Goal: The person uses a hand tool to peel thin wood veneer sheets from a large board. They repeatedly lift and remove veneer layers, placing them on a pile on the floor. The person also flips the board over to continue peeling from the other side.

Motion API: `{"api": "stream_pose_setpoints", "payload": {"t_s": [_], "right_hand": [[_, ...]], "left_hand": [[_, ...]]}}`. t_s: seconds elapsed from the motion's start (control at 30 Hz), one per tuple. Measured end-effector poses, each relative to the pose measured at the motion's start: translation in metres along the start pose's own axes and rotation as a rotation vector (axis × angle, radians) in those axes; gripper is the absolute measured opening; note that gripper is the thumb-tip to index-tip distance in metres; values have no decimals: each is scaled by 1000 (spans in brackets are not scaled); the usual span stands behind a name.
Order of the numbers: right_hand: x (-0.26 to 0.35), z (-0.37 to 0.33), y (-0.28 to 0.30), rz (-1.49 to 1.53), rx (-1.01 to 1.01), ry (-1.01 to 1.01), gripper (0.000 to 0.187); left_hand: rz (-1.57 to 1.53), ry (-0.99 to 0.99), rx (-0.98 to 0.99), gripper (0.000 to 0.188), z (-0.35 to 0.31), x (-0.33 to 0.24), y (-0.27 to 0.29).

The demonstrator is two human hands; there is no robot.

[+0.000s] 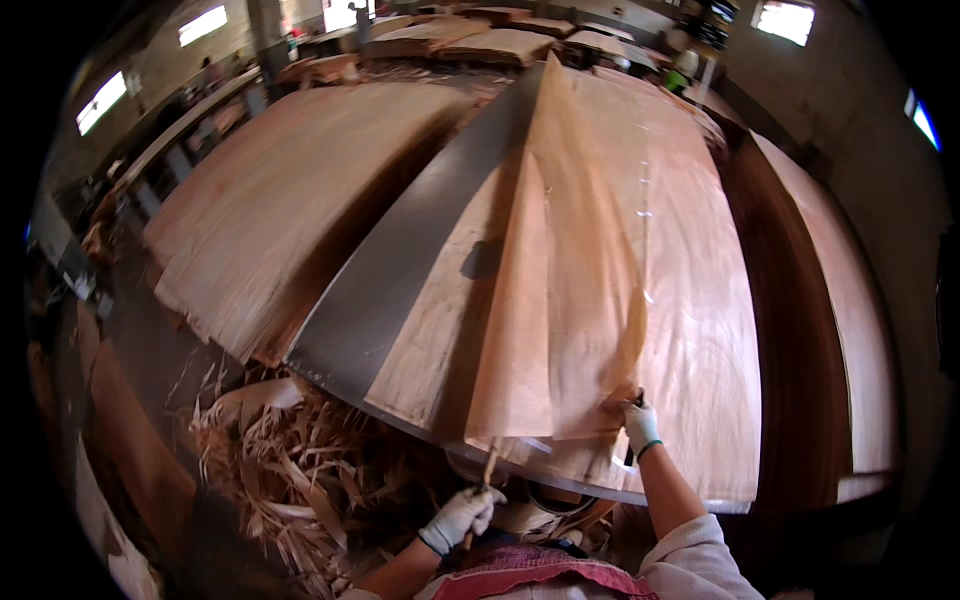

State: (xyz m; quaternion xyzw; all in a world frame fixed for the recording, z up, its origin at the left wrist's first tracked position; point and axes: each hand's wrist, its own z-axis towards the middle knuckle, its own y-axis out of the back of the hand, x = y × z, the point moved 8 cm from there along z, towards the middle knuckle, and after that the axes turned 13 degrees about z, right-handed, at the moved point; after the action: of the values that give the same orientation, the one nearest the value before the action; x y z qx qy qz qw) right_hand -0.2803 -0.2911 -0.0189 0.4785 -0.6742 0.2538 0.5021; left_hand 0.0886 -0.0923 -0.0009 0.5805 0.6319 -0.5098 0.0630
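A thin wood veneer sheet [520, 360] stands partly raised and curled over the tabletop, its far end rising to a peak. My right hand [641, 424], in a white glove with a green cuff, is closed at the sheet's near right corner. A small dark thing shows at its fingertips, too small to name. Below the table's front edge, my left hand [460, 518], gloved as well, is closed round a thin wooden strip [491, 464] that points up toward the sheet. Flat veneer [695, 350] with small white marks along a seam lies under and right of the raised sheet.
The table's dark grey top [370, 290] shows left of the sheet. A wide veneer stack [300, 180] stands farther left, another stack [830, 290] at the right. Veneer scraps [310, 470] heap on the floor at the front left. More stacks [495, 45] fill the back.
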Motion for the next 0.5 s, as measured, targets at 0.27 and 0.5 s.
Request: {"api": "stream_pose_setpoints", "payload": {"t_s": [0.27, 0.5], "right_hand": [[-16, -84, -73, -48, 319, -167, 26], [69, -124, -67, -552, 666, -12, 54]], "left_hand": [[497, -38, -518, 14, 10, -79, 82], [845, -122, -653, 19, 0, -115, -19]]}}
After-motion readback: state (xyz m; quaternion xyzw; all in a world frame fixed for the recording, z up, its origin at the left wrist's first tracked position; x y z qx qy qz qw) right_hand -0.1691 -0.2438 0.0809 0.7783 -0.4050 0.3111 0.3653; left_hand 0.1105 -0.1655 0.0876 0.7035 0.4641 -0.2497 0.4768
